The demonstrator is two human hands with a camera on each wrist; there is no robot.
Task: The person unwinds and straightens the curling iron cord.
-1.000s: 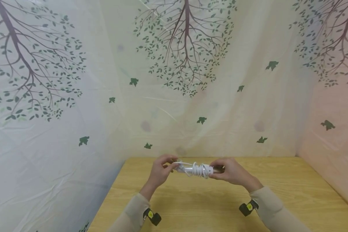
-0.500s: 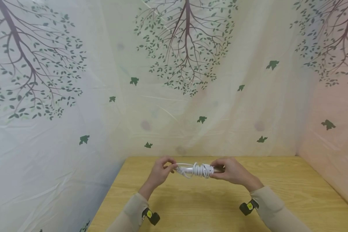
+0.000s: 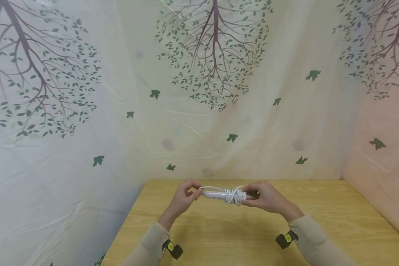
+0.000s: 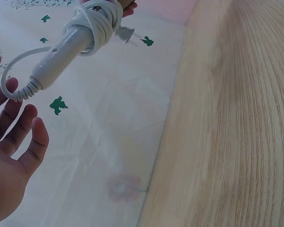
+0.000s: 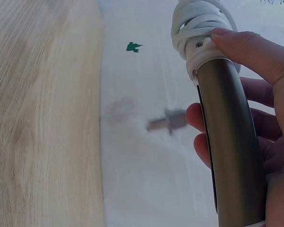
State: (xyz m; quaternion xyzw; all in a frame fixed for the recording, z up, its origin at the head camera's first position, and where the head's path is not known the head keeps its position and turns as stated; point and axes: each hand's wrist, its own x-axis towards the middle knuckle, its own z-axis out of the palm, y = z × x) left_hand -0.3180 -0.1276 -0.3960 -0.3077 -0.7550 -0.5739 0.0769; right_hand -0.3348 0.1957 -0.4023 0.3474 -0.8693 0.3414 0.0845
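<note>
First, the left hand [image 3: 183,197] holds the white cord [image 4: 99,29] with bent fingers, just where it leaves the tip of the handle [image 4: 59,59]; one fingertip sits inside the cord's loop. Next comes the curling iron [image 3: 214,194], stretched crosswise between both hands above the wooden table [image 3: 232,229], cord coiled round its middle. Finally, the right hand [image 3: 267,197] grasps the metal barrel [image 5: 232,142], thumb against the white collar [image 5: 203,59] beside the coils, two fingertips showing past the barrel's opposite edge.
</note>
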